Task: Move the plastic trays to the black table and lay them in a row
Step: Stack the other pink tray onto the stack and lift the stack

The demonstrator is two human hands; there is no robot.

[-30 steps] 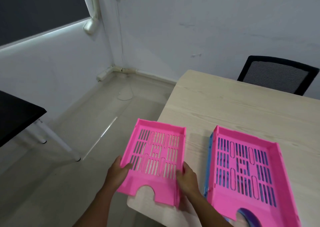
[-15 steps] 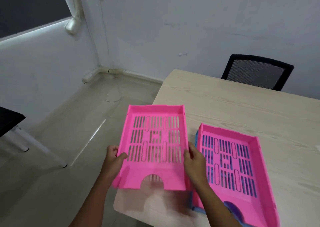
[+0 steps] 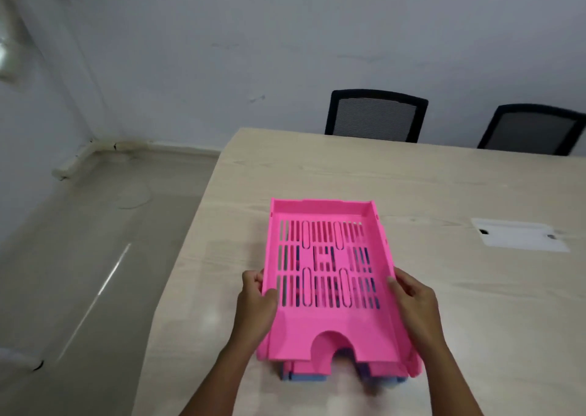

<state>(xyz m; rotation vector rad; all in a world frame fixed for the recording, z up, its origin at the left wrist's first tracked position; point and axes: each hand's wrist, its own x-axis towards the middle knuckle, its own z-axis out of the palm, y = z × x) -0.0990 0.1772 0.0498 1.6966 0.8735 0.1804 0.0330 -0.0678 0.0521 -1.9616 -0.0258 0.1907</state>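
I hold a pink slotted plastic tray (image 3: 326, 276) by its two long sides, directly over a stack of other trays on the light wooden table (image 3: 459, 193). My left hand (image 3: 255, 301) grips the tray's left rim. On the right rim sits my right hand (image 3: 415, 301). Under the held tray, another pink tray (image 3: 412, 366) and a blue tray (image 3: 304, 379) show only as edges at the near end. Whether the held tray rests on the stack or hovers over it I cannot tell. The black table is out of view.
Two black mesh chairs (image 3: 375, 116) (image 3: 536, 128) stand behind the far edge of the wooden table. A white cable hatch (image 3: 520, 238) is set in the tabletop at right. Bare glossy floor (image 3: 79, 273) lies to the left, with a conduit along the wall base.
The pink tray has travelled right, from off the table's left edge to above the stack. My view has turned right with it, so the black table has left the frame.
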